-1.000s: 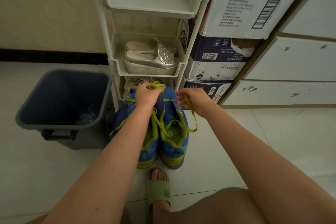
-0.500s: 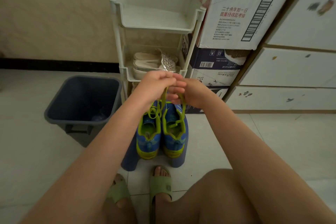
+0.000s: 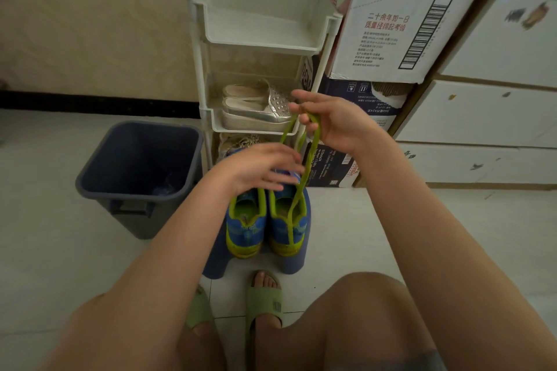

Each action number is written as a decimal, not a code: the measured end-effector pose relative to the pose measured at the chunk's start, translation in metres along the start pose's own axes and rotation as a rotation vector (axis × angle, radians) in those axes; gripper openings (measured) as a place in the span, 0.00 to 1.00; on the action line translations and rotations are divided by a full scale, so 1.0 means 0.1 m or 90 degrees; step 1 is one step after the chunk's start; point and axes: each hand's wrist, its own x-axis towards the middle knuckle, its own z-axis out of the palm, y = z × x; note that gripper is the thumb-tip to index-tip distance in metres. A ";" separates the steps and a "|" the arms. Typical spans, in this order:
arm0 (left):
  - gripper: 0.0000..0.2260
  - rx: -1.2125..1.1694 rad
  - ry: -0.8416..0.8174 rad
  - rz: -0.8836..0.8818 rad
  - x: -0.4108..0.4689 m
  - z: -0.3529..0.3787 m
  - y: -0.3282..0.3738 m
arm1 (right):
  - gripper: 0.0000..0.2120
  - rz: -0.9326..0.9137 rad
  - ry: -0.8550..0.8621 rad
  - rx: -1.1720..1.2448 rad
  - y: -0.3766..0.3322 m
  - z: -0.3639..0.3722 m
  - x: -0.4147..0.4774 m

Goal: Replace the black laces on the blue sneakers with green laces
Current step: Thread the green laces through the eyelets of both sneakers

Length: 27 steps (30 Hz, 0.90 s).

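Fingers of the right hand pinch 1 green lace, whose strands drop to the right-hand one of 2 blue sneakers. The left hand, blurred, seems to hold nothing, its fingers spread and hiding the toes. The pair sits on 1 blue stool, beside 1 grey bin, before 1 white rack.
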 end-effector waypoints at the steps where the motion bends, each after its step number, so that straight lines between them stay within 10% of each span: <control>1: 0.11 -0.098 0.098 -0.010 0.06 -0.06 -0.03 | 0.18 -0.001 -0.009 -0.009 0.00 -0.01 -0.01; 4: 0.16 -0.069 0.240 -0.007 0.19 -0.10 -0.09 | 0.18 -0.004 -0.050 0.004 0.01 -0.01 -0.05; 11: 0.27 -0.198 -0.008 0.148 0.20 0.23 0.12 | 0.19 -0.067 -0.157 0.183 -0.10 0.04 -0.02; 27: 0.10 -0.226 -0.159 0.110 0.01 0.35 0.16 | 0.19 -0.116 -0.056 0.184 -0.19 0.00 0.19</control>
